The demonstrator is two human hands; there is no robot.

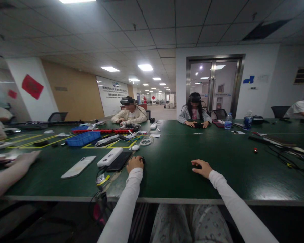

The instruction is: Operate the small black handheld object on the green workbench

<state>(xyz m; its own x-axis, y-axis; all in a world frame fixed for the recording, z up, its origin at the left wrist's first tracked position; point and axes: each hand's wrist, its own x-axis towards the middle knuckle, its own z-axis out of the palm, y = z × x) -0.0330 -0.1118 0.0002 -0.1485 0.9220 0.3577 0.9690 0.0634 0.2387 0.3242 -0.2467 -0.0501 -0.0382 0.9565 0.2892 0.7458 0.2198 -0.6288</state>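
Green tabletop [172, 182], cluttered at left: blue tray [83, 138], white oblong device [109, 157] next to black flat item [120, 162], white phone [78, 167], co-worker's hand [24, 162] beyond. Small dark object [143, 159] at fingers of left hand [135, 164], partly hidden; fingers curled, pinch impossible to tell. Right hand [203, 168] well apart, fingers loosely spread.

Long white sleeves [128, 206], lightly creased; pale grey trousers [171, 222] — small, dark, scattered pattern.
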